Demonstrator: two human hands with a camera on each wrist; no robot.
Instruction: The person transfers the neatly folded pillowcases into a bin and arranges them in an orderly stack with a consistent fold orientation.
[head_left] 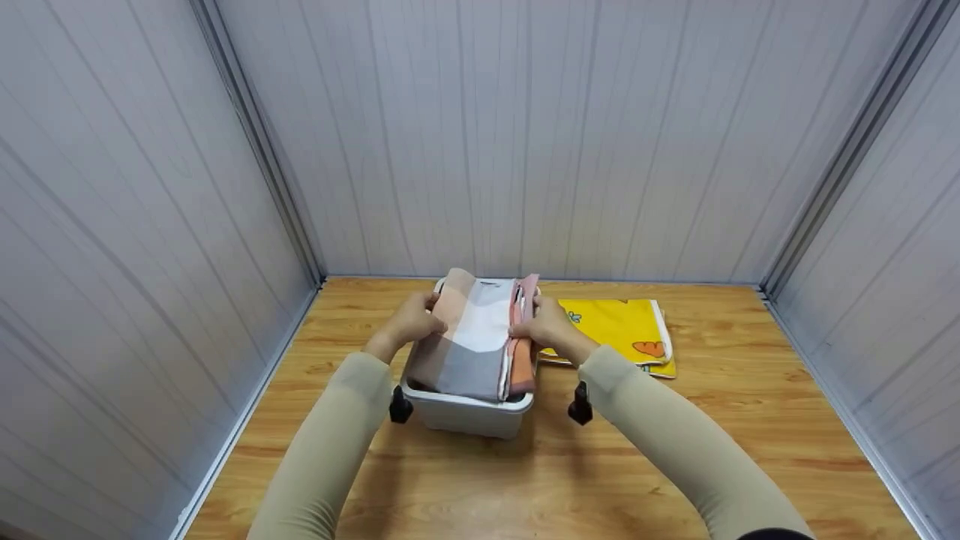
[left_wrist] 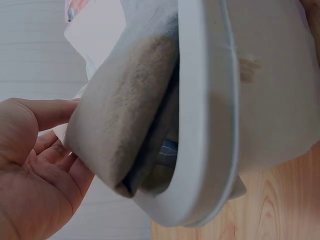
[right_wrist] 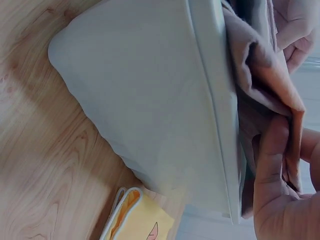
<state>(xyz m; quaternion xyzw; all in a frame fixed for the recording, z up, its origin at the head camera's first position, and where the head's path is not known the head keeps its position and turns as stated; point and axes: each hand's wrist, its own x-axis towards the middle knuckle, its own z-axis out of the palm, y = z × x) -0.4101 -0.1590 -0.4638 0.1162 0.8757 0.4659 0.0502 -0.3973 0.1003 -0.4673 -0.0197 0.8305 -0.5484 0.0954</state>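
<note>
A folded cloth with beige, white, grey and orange blocks lies over the mouth of a white plastic bin, partly inside it. At the cloth's left side, my left hand holds the edge, with its thumb on top and fingers beneath in the left wrist view. My right hand pinches the folded layers along the right side. The right wrist view shows the thumb and fingers around an orange-and-mauve fold just above the bin's rim. Something bluish shows inside the bin beneath the cloth.
Right of the bin, a folded yellow cloth with a carrot print and white edging lies on the wooden tabletop. Pale panel walls enclose the table at the back and both sides. Black wrist-worn pieces hang below the sleeves.
</note>
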